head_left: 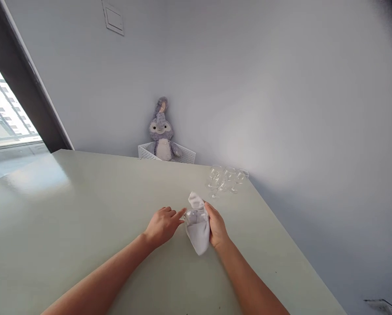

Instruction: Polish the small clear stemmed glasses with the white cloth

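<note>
In front of me, above the table, a clear glass (192, 216) lies sideways, partly covered by a white cloth (200, 237). My right hand (216, 225) is closed on the cloth from the right, with the glass inside its folds. From the left, my left hand (165, 225) pinches the end of the glass between thumb and index finger, its other fingers curled. The cloth hides much of the glass, so its full shape does not show. One corner of the cloth sticks up above the glass, and another hangs down toward me.
Several clear stemmed glasses (227, 178) stand close together near the table's far right corner. The pale green table (117, 188) meets a wall behind. Beyond its back edge, a grey plush toy (163, 148) sits in a white perforated basket (188, 156). A window is at far left.
</note>
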`<move>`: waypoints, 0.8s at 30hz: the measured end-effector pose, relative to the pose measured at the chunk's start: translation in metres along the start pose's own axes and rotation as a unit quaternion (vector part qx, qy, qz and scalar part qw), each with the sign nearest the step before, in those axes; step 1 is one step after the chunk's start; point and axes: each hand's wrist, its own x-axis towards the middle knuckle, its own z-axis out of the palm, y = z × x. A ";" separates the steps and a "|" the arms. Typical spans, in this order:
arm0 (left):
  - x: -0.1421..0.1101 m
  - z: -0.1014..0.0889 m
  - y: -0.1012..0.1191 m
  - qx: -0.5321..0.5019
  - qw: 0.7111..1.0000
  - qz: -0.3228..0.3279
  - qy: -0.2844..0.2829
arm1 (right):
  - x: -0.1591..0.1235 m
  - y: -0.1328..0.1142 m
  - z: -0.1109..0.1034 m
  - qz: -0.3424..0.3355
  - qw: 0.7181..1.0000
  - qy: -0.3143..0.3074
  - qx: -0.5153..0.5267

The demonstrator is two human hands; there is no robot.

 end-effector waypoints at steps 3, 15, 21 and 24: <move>0.002 0.004 0.007 -0.024 0.995 -0.094 0.012 | -0.011 0.009 0.018 0.048 0.992 -0.003 0.118; 0.006 -0.001 0.041 -0.200 0.967 -0.149 0.058 | -0.022 0.036 0.033 -0.124 0.989 -0.037 -0.071; 0.011 -0.016 0.018 -0.609 0.739 -0.289 0.013 | -0.015 0.018 0.017 -0.007 0.992 -0.122 -0.034; 0.012 -0.022 0.010 -0.720 0.621 -0.309 -0.031 | -0.017 0.017 0.017 0.059 0.973 -0.223 -0.021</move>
